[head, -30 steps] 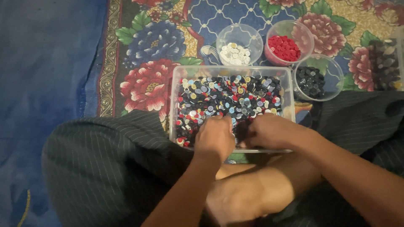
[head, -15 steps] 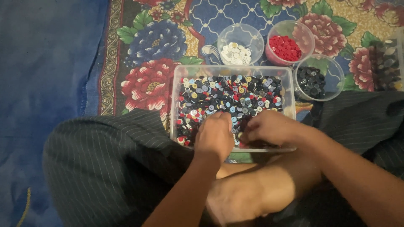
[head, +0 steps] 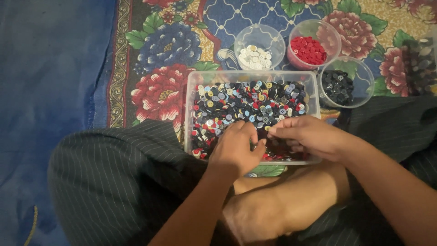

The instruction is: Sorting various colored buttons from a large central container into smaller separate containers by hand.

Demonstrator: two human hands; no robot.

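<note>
A flowered rug [head: 173, 50] in red, blue and green covers the floor ahead of the person, with a plain blue cloth [head: 45, 91] lying along its left edge. The person sits cross-legged in dark pinstriped trousers [head: 114, 182], one bare foot [head: 268, 214] tucked under the near edge of the work.

On the rug, just in front of the knees, rests a clear rectangular plastic tub [head: 191, 109], the largest container. It is filled with a mixed heap of buttons [head: 246, 105] in black, blue, red, white and yellow, spread across its whole floor.

Beyond the tub's far wall stand three round clear bowls, close together. The left bowl [head: 259, 34] holds white buttons [head: 255, 57]. The middle bowl [head: 334, 34] holds red buttons [head: 309, 49]. The right bowl [head: 364, 82], just beside the tub's far right corner, holds black buttons [head: 337, 85]. At the far right edge of the view sits another dim clear container [head: 421, 64] of dark pieces, too blurred to make out.

Both hands lie over the near part of the tub. The left hand [head: 236, 148] is curled palm down on the buttons, fingers bent inward. The right hand [head: 305, 136] reaches in from the right, its fingertips drawn together toward the left hand; whether a button is pinched between them cannot be told.
</note>
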